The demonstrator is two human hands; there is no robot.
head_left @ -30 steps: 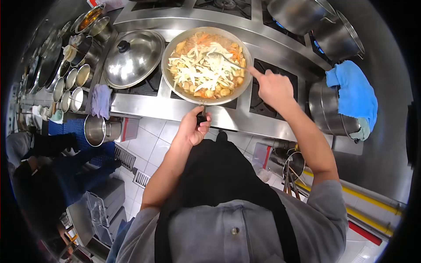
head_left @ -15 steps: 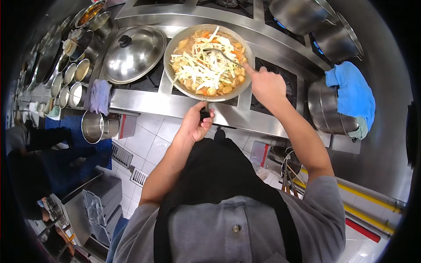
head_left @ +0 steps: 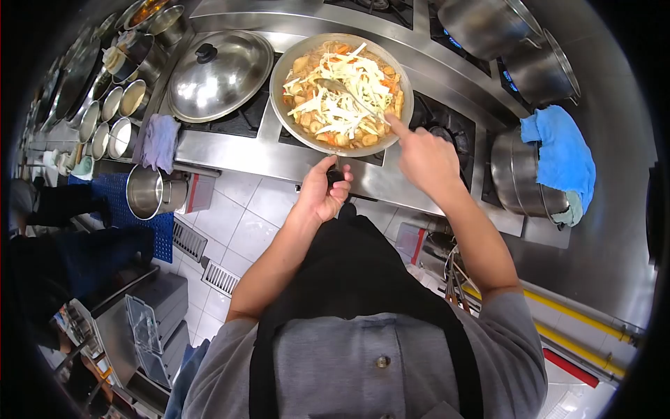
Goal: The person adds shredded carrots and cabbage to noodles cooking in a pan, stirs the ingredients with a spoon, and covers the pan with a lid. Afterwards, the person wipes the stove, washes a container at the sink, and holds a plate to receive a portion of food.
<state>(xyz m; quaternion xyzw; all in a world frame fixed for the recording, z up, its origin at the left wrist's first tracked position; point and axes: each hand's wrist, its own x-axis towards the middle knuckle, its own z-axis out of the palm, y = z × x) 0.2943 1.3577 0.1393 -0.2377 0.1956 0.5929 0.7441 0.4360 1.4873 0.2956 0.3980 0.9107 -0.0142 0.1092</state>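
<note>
Pan (head_left: 277, 98) of food sits at the upper centre of the frame on the steel stove (head_left: 279, 164), its handle (head_left: 336, 173) pointing down toward the person's apron (head_left: 363, 272). Pale shredded strips (head_left: 345, 124) lie heaped over the middle, with golden chunks (head_left: 305, 120) and bits of orange showing around the edges. The left hand (head_left: 323, 187), just below the pan, is closed around the dark handle, fingers curled and thumb laid along the top. The right hand (head_left: 427, 157), to the right of the pan's lower edge, is closed on a long metal spoon (head_left: 330, 84), index finger stretched along the shaft; the spoon's bowl rests among the strips near the centre of the pan.

Left of the pan, at the upper left, a domed steel lid (head_left: 220, 80) with a black knob lies over another burner, and a lilac cloth (head_left: 161, 143) hangs near its lower left. To the right is a bare burner (head_left: 441, 136), then a large pot (head_left: 513, 164) draped with a blue cloth (head_left: 562, 150). Two more pots stand at the upper right, with blue flames beside them.
</note>
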